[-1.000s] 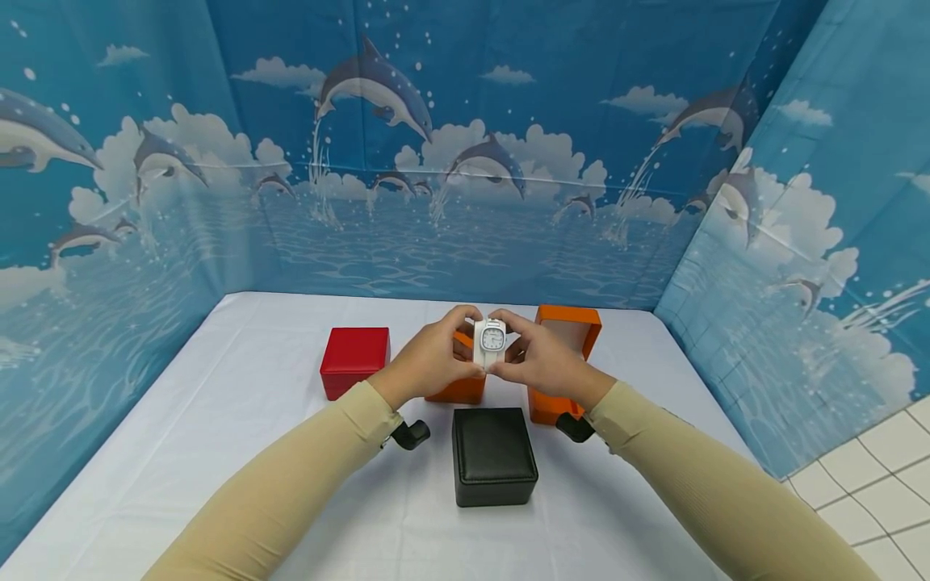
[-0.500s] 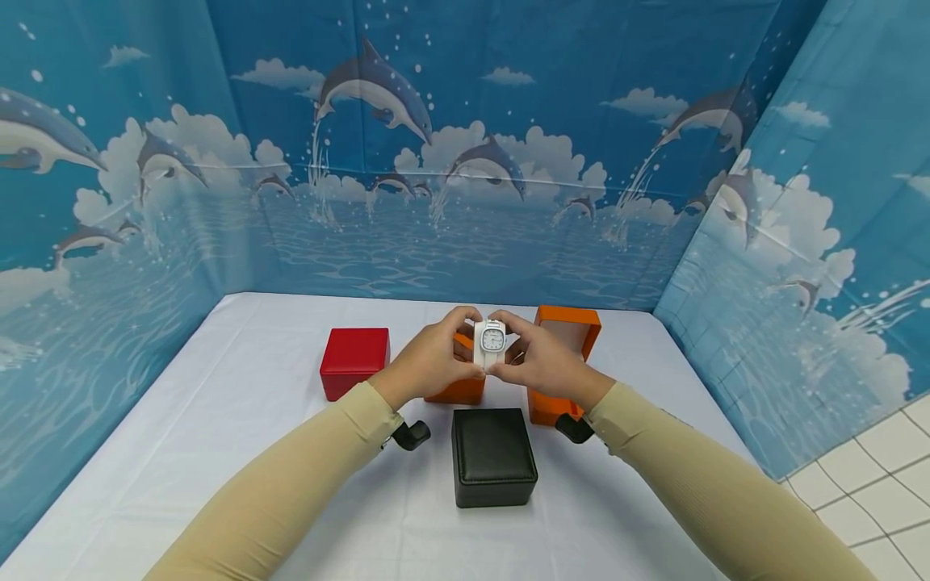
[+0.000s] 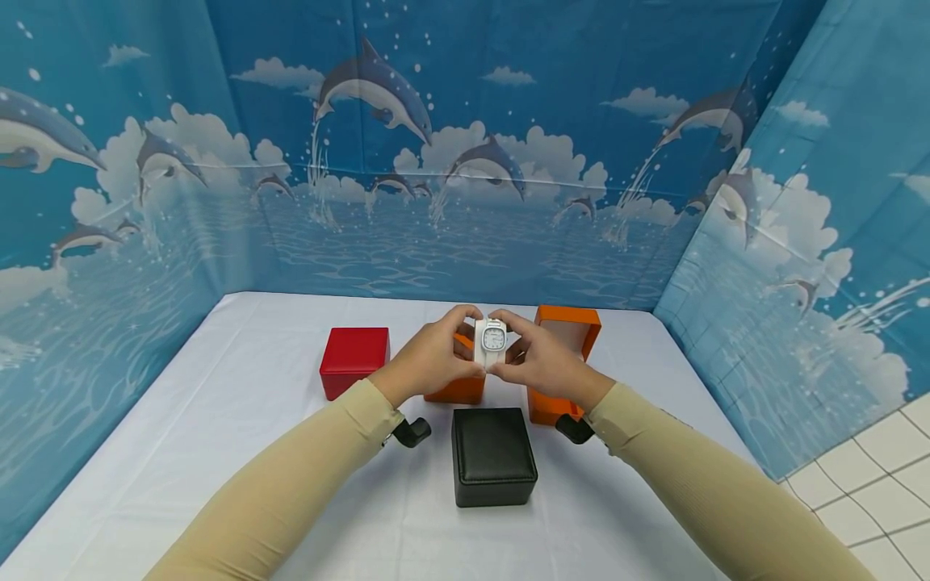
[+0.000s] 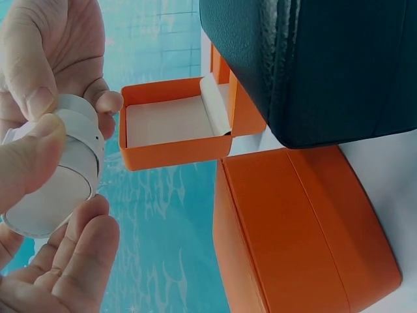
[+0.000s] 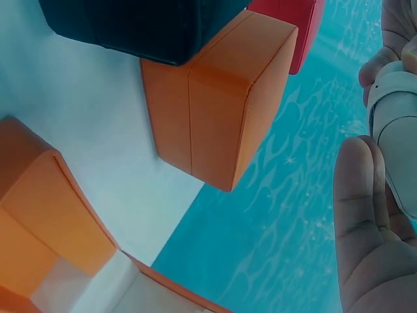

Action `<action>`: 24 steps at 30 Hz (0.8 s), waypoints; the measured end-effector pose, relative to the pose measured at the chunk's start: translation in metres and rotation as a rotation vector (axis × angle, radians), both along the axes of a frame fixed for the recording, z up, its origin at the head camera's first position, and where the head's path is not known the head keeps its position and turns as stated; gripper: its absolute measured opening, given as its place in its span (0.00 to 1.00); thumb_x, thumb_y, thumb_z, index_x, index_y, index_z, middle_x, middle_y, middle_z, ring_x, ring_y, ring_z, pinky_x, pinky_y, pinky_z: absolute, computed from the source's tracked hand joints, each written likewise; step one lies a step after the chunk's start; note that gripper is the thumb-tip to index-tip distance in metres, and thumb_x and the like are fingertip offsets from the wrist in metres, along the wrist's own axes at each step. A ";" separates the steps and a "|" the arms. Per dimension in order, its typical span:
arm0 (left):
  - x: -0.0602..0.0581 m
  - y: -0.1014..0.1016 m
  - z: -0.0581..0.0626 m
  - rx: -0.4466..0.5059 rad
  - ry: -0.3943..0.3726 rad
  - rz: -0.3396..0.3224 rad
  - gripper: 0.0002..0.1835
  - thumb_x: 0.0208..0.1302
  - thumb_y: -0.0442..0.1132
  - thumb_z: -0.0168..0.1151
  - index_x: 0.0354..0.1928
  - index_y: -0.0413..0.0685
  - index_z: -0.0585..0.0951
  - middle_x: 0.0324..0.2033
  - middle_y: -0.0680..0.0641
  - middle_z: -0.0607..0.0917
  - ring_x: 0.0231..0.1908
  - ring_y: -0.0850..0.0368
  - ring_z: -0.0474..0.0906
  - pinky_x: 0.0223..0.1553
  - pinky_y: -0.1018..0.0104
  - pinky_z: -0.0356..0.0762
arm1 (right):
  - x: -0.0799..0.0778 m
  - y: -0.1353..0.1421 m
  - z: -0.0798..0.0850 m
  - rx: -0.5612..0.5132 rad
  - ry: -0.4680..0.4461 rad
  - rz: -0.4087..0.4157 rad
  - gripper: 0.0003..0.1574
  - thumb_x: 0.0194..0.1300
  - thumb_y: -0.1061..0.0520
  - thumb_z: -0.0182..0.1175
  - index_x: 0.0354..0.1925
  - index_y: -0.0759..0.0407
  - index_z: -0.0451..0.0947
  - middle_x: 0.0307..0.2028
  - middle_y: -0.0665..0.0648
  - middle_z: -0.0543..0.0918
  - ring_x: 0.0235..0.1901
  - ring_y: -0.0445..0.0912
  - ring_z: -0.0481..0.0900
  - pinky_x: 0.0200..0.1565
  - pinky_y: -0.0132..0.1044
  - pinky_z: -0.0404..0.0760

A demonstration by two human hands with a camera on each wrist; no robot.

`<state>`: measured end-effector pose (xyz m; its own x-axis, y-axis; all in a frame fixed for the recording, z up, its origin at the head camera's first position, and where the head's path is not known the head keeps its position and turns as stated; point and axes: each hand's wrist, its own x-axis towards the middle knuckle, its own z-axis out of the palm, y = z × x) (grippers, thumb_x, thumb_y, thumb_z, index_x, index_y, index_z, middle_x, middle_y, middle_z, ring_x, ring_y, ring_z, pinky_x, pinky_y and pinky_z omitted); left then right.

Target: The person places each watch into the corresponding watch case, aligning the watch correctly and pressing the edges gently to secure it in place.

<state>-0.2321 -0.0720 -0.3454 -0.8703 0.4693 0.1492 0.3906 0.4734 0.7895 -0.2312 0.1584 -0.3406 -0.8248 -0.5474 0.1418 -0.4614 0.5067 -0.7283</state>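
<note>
A white wristwatch with a pale square-shaped dial faces the head camera, raised above the table. Its white strap goes round a white cushion. My left hand grips it from the left, thumb below and fingertips at the top edge. From the other side my right hand grips it the same way. Behind the hands, an orange box with its lid down is partly covered by my left hand. An orange box with its lid up stands partly behind my right hand.
Nearest to me on the white-clothed table sits a black box, its lid down. A red box stands to the left. Dolphin-print curtains enclose the back and sides.
The watch has shifted very slightly to the right between the fingers. Both arms and all the boxes stay where they were.
</note>
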 end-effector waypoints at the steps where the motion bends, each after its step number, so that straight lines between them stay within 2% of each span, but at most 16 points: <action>1: 0.000 0.000 0.000 0.000 -0.001 0.000 0.42 0.60 0.36 0.79 0.72 0.58 0.65 0.56 0.48 0.83 0.48 0.58 0.87 0.51 0.61 0.89 | 0.000 0.000 0.000 -0.003 -0.002 -0.001 0.46 0.67 0.60 0.72 0.76 0.48 0.63 0.45 0.56 0.88 0.39 0.48 0.87 0.47 0.43 0.90; 10: 0.000 0.001 0.001 0.006 -0.011 -0.012 0.42 0.61 0.36 0.79 0.71 0.58 0.65 0.58 0.48 0.83 0.49 0.57 0.88 0.52 0.60 0.89 | 0.001 0.001 0.001 -0.007 -0.002 0.015 0.45 0.68 0.59 0.71 0.76 0.48 0.63 0.49 0.57 0.86 0.38 0.47 0.86 0.45 0.41 0.89; 16: 0.000 0.001 0.001 0.017 -0.035 -0.025 0.42 0.62 0.37 0.78 0.73 0.57 0.64 0.59 0.47 0.82 0.50 0.57 0.88 0.52 0.61 0.89 | 0.005 0.006 0.005 0.041 -0.013 -0.011 0.59 0.67 0.57 0.72 0.85 0.51 0.50 0.50 0.59 0.85 0.41 0.47 0.85 0.47 0.41 0.89; 21: -0.002 0.005 0.002 0.013 -0.048 -0.030 0.42 0.62 0.38 0.78 0.73 0.56 0.63 0.59 0.46 0.82 0.49 0.58 0.88 0.52 0.61 0.89 | 0.008 0.010 0.008 0.092 0.013 -0.054 0.60 0.66 0.59 0.72 0.84 0.51 0.49 0.70 0.62 0.73 0.46 0.47 0.86 0.51 0.43 0.89; 24: -0.003 0.008 0.002 0.000 -0.050 -0.038 0.43 0.63 0.39 0.78 0.73 0.56 0.63 0.59 0.46 0.82 0.48 0.59 0.88 0.52 0.61 0.89 | 0.009 0.013 0.007 0.112 0.030 -0.070 0.58 0.67 0.60 0.72 0.83 0.54 0.50 0.74 0.64 0.68 0.47 0.47 0.86 0.53 0.44 0.89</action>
<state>-0.2350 -0.0637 -0.3431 -0.8580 0.5025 0.1066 0.3689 0.4585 0.8085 -0.2221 0.1716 -0.3336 -0.8579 -0.5025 0.1077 -0.4426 0.6161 -0.6516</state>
